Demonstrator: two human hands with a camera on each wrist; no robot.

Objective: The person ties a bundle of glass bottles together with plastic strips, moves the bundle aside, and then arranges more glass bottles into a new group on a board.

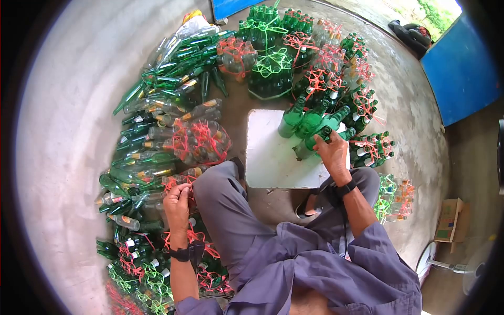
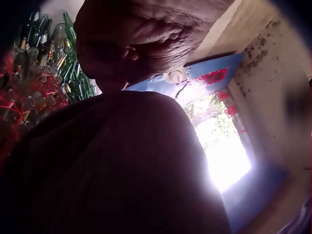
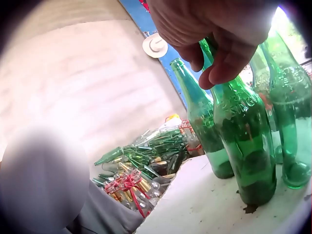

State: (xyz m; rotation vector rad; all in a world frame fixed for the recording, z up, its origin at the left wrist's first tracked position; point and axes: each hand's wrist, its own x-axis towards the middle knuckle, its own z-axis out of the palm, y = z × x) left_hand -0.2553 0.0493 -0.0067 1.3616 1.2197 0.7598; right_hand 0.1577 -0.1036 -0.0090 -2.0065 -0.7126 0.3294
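Note:
With thumb and fingers, my right hand (image 1: 334, 155) grips the neck of a green glass bottle (image 3: 247, 151). That bottle stands nearly upright on a white board (image 1: 265, 163), in front of my knees. Several more green bottles (image 1: 292, 119) stand close together on the board just behind it. Raised lettering shows on the held bottle's shoulder in the right wrist view. My left hand (image 1: 177, 206) is beside my left knee (image 1: 212, 184) with its fingers loosely bent, and no object shows in it. Its fingertips are partly hidden in the left wrist view.
Loose bottles (image 1: 173, 71) lie heaped along the left wall. Bundles tied with red strips (image 1: 202, 139) sit at the left. Upright green-tied bundles (image 1: 270, 73) stand behind the board, and more red-tied bottles (image 1: 370, 149) at its right. A cardboard box (image 1: 449, 223) and fan (image 1: 428, 260) are far right.

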